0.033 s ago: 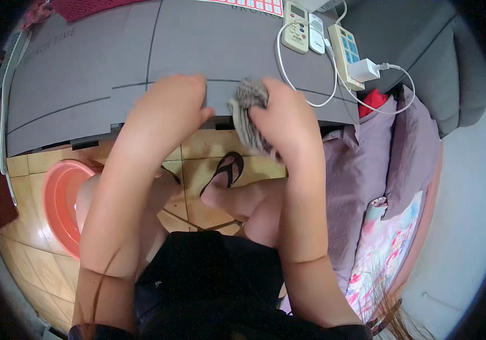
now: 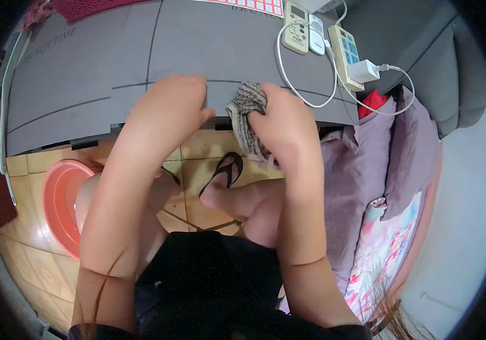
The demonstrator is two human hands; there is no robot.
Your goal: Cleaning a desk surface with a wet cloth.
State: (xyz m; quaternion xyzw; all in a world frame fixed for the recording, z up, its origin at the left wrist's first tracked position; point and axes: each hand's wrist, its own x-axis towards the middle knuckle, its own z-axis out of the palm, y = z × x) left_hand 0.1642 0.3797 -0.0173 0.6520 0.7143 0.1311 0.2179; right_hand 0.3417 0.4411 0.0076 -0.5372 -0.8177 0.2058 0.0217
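Note:
A crumpled grey knitted piece (image 2: 248,116), flecked dark and light with a pale ribbed edge, hangs from my right hand (image 2: 288,122) at the near edge of the table. The fingers curl behind it and the thumb presses on its front; its full shape is hidden, so I cannot tell whether it is a sock or a glove. To its left, my left hand (image 2: 172,105) is closed over the same edge, back of the hand up. Its fingers are tucked underneath, and whatever they might hold is out of sight. The two hands are apart.
On the grey-covered table (image 2: 84,73) lie a remote control (image 2: 296,34), a smaller white remote (image 2: 316,35), a power strip (image 2: 342,51) with a charger (image 2: 364,71), and looping white cable. An orange basin (image 2: 56,198) stands on the floor at left; purple cushions (image 2: 347,187) lie at right.
My right hand has dipped slightly, and the knitted piece has swung a little down and to the left. My left hand stays in place.

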